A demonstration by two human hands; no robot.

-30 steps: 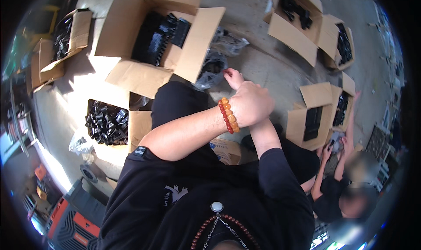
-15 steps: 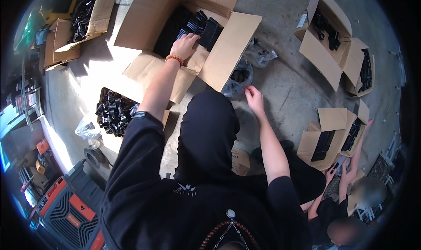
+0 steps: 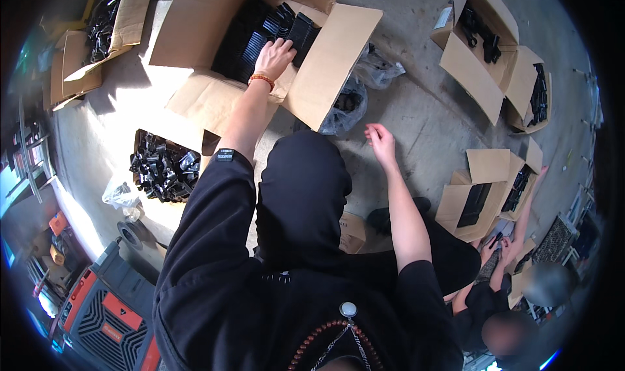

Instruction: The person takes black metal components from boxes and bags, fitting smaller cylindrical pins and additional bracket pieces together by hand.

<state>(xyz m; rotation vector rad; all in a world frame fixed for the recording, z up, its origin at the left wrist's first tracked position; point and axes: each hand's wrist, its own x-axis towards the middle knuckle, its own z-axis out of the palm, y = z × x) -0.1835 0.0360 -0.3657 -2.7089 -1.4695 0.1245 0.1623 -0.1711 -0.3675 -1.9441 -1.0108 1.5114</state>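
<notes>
My left hand reaches into a large cardboard box, its fingers bent down and closed on a row of black plastic parts. The fingertips are partly hidden against these parts. Beside that row, a black ribbed block of parts stands by the box's right wall. Outside the box, my right hand hovers over the concrete floor with loosely bent fingers and nothing visible in them. A clear plastic bag with dark pieces lies nearest to it.
At left, a box heaped with black parts stands near a black-and-red case. Another open carton holds dark parts at far left. More cartons stand at right. A co-worker's hands hold a small dark piece at lower right.
The view has shifted slightly, so the boxes appear further left. My left hand stays at the black parts in the box. My right hand has drawn away from the plastic bag.
</notes>
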